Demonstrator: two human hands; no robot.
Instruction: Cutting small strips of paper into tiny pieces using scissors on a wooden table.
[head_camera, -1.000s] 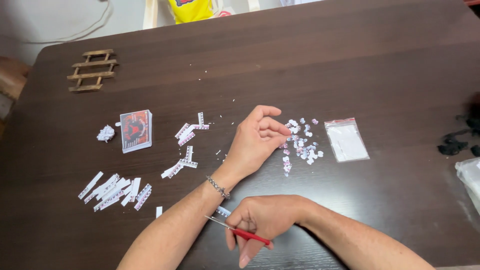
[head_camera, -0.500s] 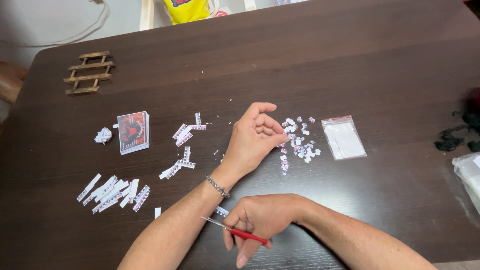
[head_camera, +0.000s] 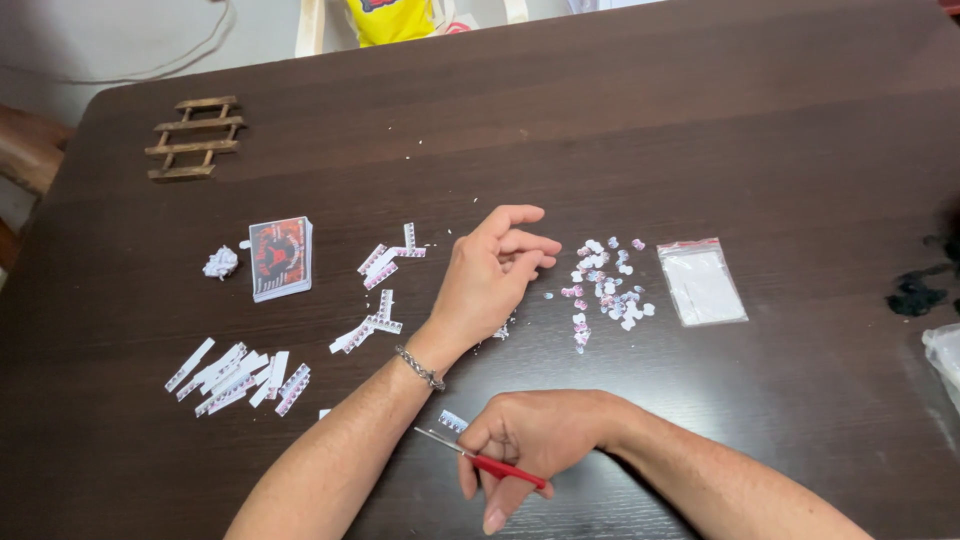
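Observation:
My left hand, with a bracelet on the wrist, rests on the dark table. Its fingers are loosely curled and point right toward a scatter of small pink and white paper bits, a short gap away. Nothing shows in that hand. Nearer to me, my right hand grips small red-handled scissors, whose blades point left. A small cut paper strip lies just beside the blades.
Cut paper strips lie in a pile at the left and in a looser group by my left wrist. A card deck, a crumpled paper ball, a small wooden ladder and a clear zip bag also lie on the table.
My left hand has drawn back a little to the left, away from the paper bits. My right hand keeps the scissors in the same place.

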